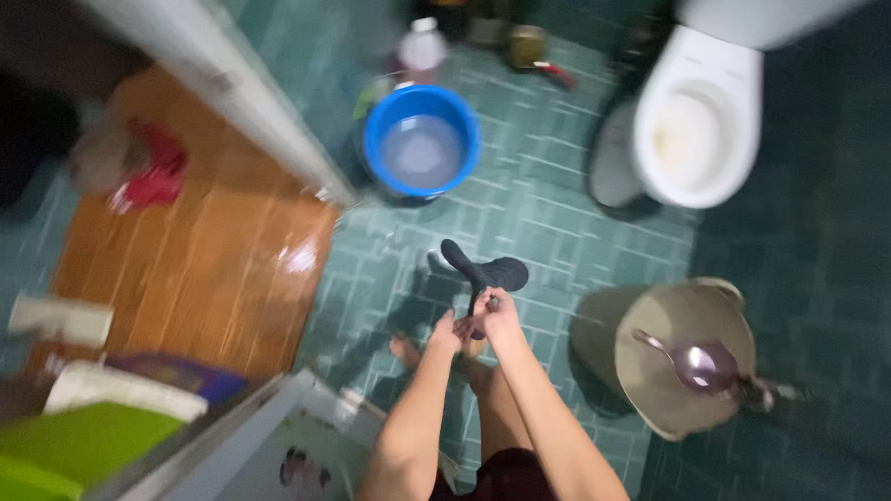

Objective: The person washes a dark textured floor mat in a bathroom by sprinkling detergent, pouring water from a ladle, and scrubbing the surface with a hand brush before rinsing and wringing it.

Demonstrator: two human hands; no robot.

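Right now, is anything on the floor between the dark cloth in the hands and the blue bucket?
Nothing visible. Both hands, left hand and right hand, grip the dark cloth; only bare green tile floor shows between it and the blue bucket.

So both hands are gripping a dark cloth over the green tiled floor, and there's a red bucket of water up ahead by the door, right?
Not quite: the bucket is blue, not red. The head view shows it. The rest holds: the left hand and right hand grip the dark cloth over the green tiled floor.

Blurred red cloth (pixel 153 176); toilet (pixel 696 121) cut off at top edge.
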